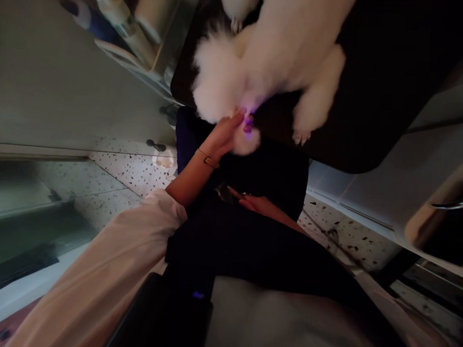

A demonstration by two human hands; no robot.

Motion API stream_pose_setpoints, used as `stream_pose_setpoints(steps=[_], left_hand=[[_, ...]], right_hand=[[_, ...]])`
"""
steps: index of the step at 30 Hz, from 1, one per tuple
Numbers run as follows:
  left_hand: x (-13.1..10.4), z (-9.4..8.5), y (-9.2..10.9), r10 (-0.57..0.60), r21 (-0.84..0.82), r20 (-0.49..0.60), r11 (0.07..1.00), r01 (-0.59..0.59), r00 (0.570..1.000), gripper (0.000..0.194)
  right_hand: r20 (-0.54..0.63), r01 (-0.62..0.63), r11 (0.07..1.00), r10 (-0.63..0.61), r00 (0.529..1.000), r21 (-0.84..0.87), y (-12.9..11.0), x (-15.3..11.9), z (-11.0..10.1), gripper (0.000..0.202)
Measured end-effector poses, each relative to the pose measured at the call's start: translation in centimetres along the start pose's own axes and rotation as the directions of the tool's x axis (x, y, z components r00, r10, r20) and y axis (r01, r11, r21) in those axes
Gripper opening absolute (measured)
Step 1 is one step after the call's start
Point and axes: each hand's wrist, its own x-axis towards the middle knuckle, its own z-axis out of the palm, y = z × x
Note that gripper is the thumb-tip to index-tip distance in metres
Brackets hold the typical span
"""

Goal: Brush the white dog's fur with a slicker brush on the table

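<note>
A white, fluffy dog (293, 39) is on a black tabletop (354, 137), its clipped body running up out of the picture. My left hand (229, 130), a thin strap round its wrist, is closed on a white furry part (248, 142) of the dog at the table's near edge. Whether that is the tail or a limb, I cannot tell. Purple light falls on the fingertips and the fur beside them. Lower down, over my dark apron, my right hand (255, 202) is closed round a small dark tool (225, 193), too dim to name.
Bottles (124, 33) stand in a white rack (121, 58) at the upper left. Pale cabinet fronts (371, 198) lie right of the table. Speckled floor (118, 164) shows on both sides, with a small white object (163, 158) at left. A curved metal handle (452, 205) juts in at right.
</note>
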Motion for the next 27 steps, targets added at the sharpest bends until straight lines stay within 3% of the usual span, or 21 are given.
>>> stream_pose_setpoints(steps=[3,6,9,11,14,20,24,27], left_hand=[[0.1,-0.2,0.5,-0.059,-0.004,0.003,0.998,0.059,0.998,0.029],[-0.4,-0.2,1.0,-0.131,-0.015,0.075,0.991,0.133,0.989,0.036],[-0.9,-0.1,1.3,-0.100,-0.003,0.099,0.995,0.100,0.990,0.037],[-1.2,-0.1,1.3,-0.072,0.009,0.066,0.997,0.072,0.995,0.034],[-1.5,-0.3,1.2,-0.078,0.033,0.004,0.996,0.078,0.997,0.031],[-1.6,-0.6,0.6,-0.049,0.004,-0.007,0.999,0.049,0.999,0.027],[-1.7,-1.0,0.5,-0.060,0.012,0.060,0.998,0.060,0.996,0.032],[-1.8,-1.6,0.6,-0.119,0.065,0.017,0.991,0.117,0.993,0.040]], right_hand=[[-0.007,0.081,0.997,-0.081,0.997,0.011,0.0,-1.5,-2.7,0.037],[-0.227,0.147,0.987,-0.129,0.965,0.061,-0.9,-2.0,-5.7,0.040],[-0.529,0.219,0.949,-0.069,0.846,0.227,-1.9,-1.6,-7.4,0.040],[-0.624,0.324,0.882,-0.044,0.780,0.342,-2.2,-1.3,-7.8,0.040],[-0.675,0.403,0.810,-0.012,0.737,0.425,-1.9,-1.1,-7.9,0.043],[-0.688,0.342,0.809,0.103,0.719,0.478,-0.4,-0.8,-7.4,0.050],[-0.718,0.358,0.827,0.077,0.692,0.434,0.1,-0.4,-7.4,0.049],[-0.724,0.336,0.886,-0.002,0.690,0.319,-0.6,0.7,-8.0,0.041]])
